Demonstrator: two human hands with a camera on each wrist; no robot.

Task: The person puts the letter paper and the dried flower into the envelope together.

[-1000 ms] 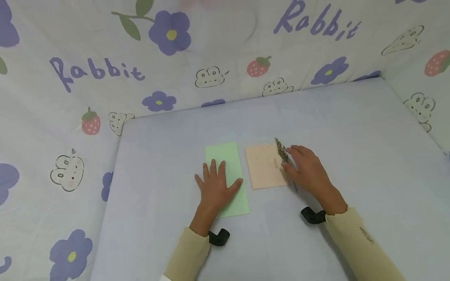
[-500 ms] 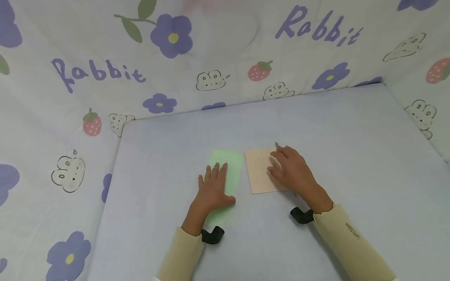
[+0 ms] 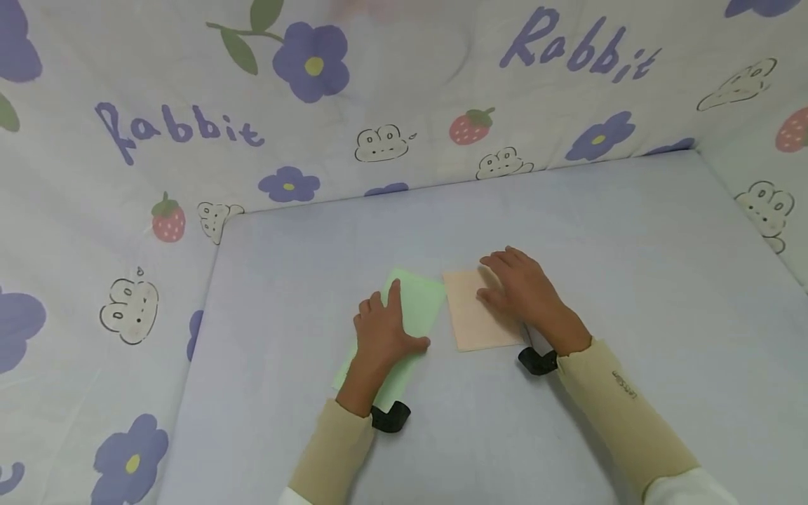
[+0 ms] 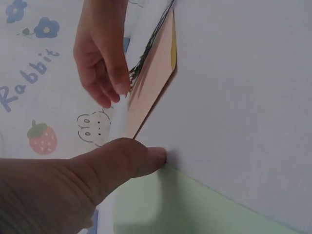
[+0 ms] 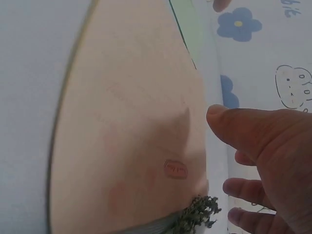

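My left hand (image 3: 381, 337) rests on a light green rectangle of paper (image 3: 424, 303), which lies at a slant on the table. The index finger is straight and the thumb spreads out to the paper's right edge. To the right, my right hand (image 3: 527, 291) hovers over the right part of a square peach paper (image 3: 470, 319), fingers loosely bent with nothing between them. A dried sprig (image 5: 197, 214) with small green-brown leaves lies along that paper's side, below my right fingers in the right wrist view. The head view shows just its stem; the hand hides the rest.
The table (image 3: 284, 294) has a pale lavender-white cover. Behind it and at both sides hangs a white cloth (image 3: 416, 70) printed with flowers, strawberries and rabbits. Each wrist wears a black camera mount (image 3: 391, 417). A small red print (image 5: 175, 169) marks the peach paper.
The green paper has turned clockwise under my left hand, its top end now close to the peach paper. My right hand has let go of the sprig and shifted left over the peach paper.
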